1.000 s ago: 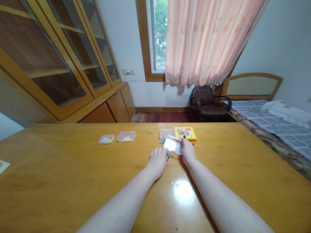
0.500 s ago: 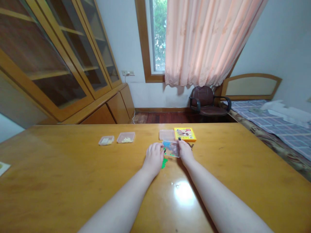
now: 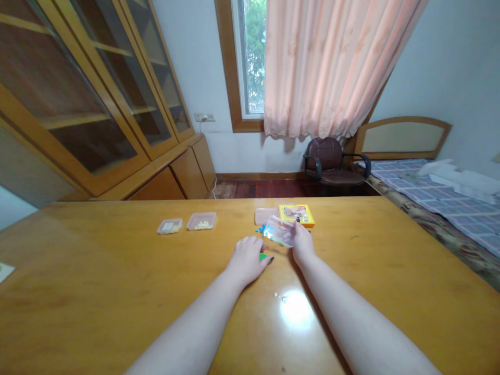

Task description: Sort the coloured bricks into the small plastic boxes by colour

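Note:
My right hand (image 3: 303,244) holds a small clear plastic box (image 3: 279,230) tilted just above the wooden table (image 3: 117,291), its fingers wrapped round the box's right end. My left hand (image 3: 247,259) rests on the table just left of the box, fingers curled down over small green pieces (image 3: 263,257); whether it grips any I cannot tell. A few small blue pieces (image 3: 260,229) lie beside the box's far left corner. A yellow printed box (image 3: 296,214) and a pinkish clear lid (image 3: 265,215) lie just beyond the hands.
Two small clear boxes (image 3: 169,226) (image 3: 201,221) with pale pieces inside sit on the table to the left. A card corner (image 3: 5,271) lies at the far left edge. Beyond the table are glass-door cabinets (image 3: 89,99), an office chair (image 3: 332,164) and a bed (image 3: 441,198).
My right hand has tipped the clear box up and shifted it slightly right. My left hand drew back from the box and came down over the green pieces on the table.

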### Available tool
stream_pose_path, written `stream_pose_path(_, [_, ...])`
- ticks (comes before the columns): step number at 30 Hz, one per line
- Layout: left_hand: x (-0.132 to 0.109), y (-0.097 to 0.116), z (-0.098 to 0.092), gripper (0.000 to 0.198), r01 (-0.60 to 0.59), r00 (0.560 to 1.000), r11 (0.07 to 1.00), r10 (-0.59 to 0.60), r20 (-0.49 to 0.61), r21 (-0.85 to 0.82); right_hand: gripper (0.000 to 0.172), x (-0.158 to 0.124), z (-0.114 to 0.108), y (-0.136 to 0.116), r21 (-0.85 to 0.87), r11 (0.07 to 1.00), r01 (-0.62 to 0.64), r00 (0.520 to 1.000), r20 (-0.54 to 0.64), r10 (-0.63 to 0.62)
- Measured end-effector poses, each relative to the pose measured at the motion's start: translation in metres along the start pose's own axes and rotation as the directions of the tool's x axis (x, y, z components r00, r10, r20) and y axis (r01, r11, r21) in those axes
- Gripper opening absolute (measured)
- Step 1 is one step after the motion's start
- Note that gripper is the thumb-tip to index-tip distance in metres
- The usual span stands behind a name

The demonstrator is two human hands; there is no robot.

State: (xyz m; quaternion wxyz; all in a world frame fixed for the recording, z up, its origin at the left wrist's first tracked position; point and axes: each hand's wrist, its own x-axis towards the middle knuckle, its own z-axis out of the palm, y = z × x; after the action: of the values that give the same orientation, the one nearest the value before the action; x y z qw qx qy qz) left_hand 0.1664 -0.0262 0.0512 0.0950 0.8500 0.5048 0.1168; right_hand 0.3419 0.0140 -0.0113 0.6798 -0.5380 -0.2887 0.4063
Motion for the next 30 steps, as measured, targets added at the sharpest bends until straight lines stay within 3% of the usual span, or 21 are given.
stream_pose_path(12, [0.008, -0.009, 0.017, 0.015, -0.004, 0.999, 0.996, 0.0, 0.046, 0.091, 0.041, 0.004, -0.003, 0.007, -0.035, 0.999, -0.014, 1.0, -0.009, 0.014])
stream_pose_path(21, [0.004, -0.005, 0.01, 0.016, -0.031, 1.0, 0.999, 0.031, -0.005, 0.027, 0.041, 0.005, -0.003, 0.01, -0.021, 1.0, -0.019, 1.0, -0.002, 0.019])
stream_pose_path(30, [0.006, -0.005, 0.014, 0.014, -0.001, 0.998, 1.0, -0.001, 0.068, 0.029, 0.042, 0.005, -0.004, 0.008, -0.05, 0.999, 0.013, 1.0, -0.004, -0.013])
